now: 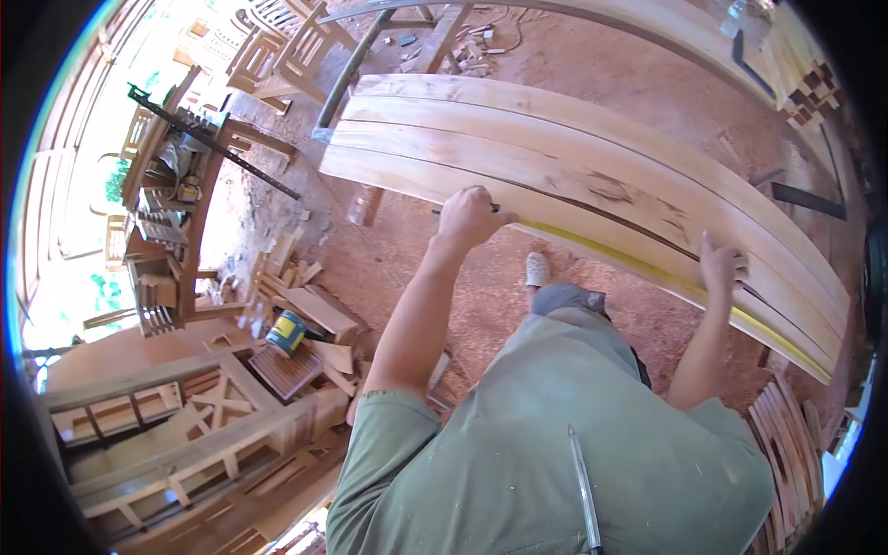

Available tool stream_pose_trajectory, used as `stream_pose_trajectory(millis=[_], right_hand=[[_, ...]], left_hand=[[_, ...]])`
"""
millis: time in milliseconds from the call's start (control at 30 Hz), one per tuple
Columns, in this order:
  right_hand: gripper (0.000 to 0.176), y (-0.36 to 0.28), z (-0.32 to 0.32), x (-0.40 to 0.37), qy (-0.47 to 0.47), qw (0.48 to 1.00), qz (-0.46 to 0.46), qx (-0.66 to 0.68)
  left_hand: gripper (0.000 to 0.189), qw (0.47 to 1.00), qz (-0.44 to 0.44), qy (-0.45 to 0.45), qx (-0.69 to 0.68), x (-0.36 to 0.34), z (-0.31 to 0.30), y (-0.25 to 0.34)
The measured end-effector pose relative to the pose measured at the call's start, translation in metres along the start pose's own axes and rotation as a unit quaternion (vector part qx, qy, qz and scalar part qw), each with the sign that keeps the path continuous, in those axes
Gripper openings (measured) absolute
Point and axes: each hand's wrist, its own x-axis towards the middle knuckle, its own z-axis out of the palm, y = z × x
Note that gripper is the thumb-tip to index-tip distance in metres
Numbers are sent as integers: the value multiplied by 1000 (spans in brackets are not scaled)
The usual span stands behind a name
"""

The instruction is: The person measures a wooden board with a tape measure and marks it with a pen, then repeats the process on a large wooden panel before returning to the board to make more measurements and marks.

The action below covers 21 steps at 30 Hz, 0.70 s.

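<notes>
Several long pale planks (518, 129) lie side by side in front of me, with dark gaps between some of them. A yellow tape measure (610, 259) is stretched along the near edge of the closest plank. My left hand (470, 217) is closed at the tape's left end, and a dark thin item (439, 210), perhaps a pencil, sticks out beside it. Farther right, my right hand (721, 266) rests on the planks by the tape, its fingers bent; what they hold, if anything, is hidden.
Wooden chairs (301, 60) stand at the upper left, near a cluttered workbench (199, 213). A wooden frame (176, 462) and a blue-yellow can (286, 333) are at the lower left. Wood offcuts (476, 46) lie on the floor beyond the planks. Stacked timber (805, 83) is at the upper right.
</notes>
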Motion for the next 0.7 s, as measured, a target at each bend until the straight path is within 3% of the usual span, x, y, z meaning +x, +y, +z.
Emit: stream_pose_trajectory(millis=[67,133,167,200,267,300,333,400,467,567,633,667,700], right_hand=[[100,-26,-3,5,0,1000,23,-11],[97,-49,-29,4,-71,995,42,-47],[82,-48,-32,11,-109,993,-39,-20],[82,-54,-32,8,-110,993,-36,-26],[65,-69,-40,0,-138,961,-221,91],[60,-81,-31,-13,-129,921,-233,285],[55,-100,-23,-34,-113,843,-236,469],[53,-158,-108,-139,-242,755,-221,568],[43,-173,-119,-177,-393,624,-353,575],[40,-206,-180,-251,-497,347,-585,539],[36,-224,-212,-283,-535,208,-674,465],[36,-226,-217,-299,-534,223,-672,462],[33,-225,-223,-318,-544,188,-672,466]], left_hand=[[54,999,-29,-30,12,7,-29,-36],[57,998,-44,-48,22,14,-49,-74],[55,996,-75,-41,6,17,-55,-93],[53,994,-107,-33,-11,18,-60,-109],[54,986,-153,-56,-22,16,-76,-126],[54,992,-125,-28,-9,18,-73,-147],[53,995,-95,1,6,21,-73,-163],[53,997,-83,4,7,26,-76,-180],[52,997,-80,16,0,29,-80,-188],[52,997,-74,-5,-23,35,-92,-198],[51,998,-56,-9,-12,42,-98,-217],[50,998,-55,-4,4,45,-100,-227],[50,999,-46,-9,-6,47,-103,-239]])
